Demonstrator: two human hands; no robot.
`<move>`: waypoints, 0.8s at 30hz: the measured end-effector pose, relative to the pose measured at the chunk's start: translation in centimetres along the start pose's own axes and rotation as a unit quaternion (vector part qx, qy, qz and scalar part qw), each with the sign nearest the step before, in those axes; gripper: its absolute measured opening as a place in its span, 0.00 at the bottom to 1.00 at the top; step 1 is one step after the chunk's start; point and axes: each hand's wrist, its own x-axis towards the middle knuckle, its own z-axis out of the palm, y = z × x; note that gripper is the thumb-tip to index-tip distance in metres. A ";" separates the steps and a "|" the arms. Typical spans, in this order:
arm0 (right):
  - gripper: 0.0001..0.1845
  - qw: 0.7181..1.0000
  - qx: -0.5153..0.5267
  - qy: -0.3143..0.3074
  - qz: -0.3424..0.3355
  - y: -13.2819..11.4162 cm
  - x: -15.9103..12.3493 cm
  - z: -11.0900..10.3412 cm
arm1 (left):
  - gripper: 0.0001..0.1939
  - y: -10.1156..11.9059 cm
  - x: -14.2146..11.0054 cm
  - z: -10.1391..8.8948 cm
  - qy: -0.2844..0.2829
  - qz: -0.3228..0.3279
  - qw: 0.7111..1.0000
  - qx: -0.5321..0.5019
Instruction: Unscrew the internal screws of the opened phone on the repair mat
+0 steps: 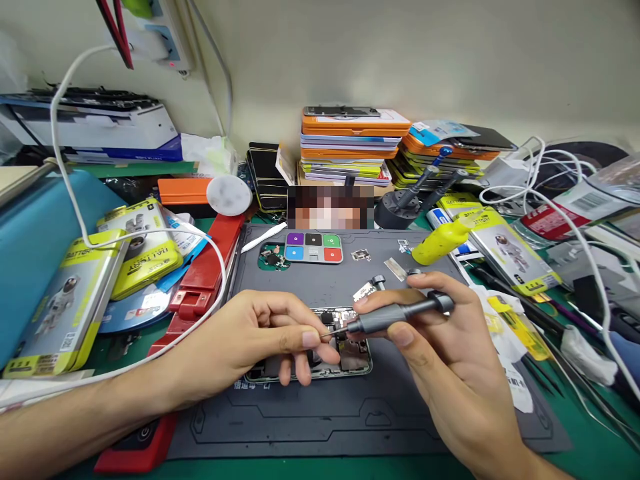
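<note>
In my right hand [445,353] is a dark grey precision screwdriver [383,319], held nearly level with its thin shaft pointing left. The thumb and forefinger of my left hand [280,333] pinch the tip end of that shaft. Whether a tiny screw sits between those fingertips cannot be made out. Below both hands an opened phone [355,357] lies on the grey work mat [310,423], its inner boards showing and partly covered by my fingers. Just behind it rests a small silver metal plate [365,291].
A colour-coded screw tray [313,248] lies behind the phone, beside a white pry tool [265,237]. Further back stand a screwdriver holder [400,208] and a yellow bottle [440,243]. Battery boxes [65,307] flank the mat, and a white cable [200,327] crosses the left side.
</note>
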 end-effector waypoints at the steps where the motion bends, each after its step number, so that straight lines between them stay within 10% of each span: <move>1: 0.17 1.000 0.002 0.000 0.003 0.0 0.1 0.0 | 0.09 0.0 0.0 0.0 0.000 -0.001 1.000 0.000; 24: 0.18 0.995 0.098 -0.017 0.031 0.2 0.3 0.0 | 0.06 0.4 -0.2 0.3 -0.012 -0.015 0.997 -0.077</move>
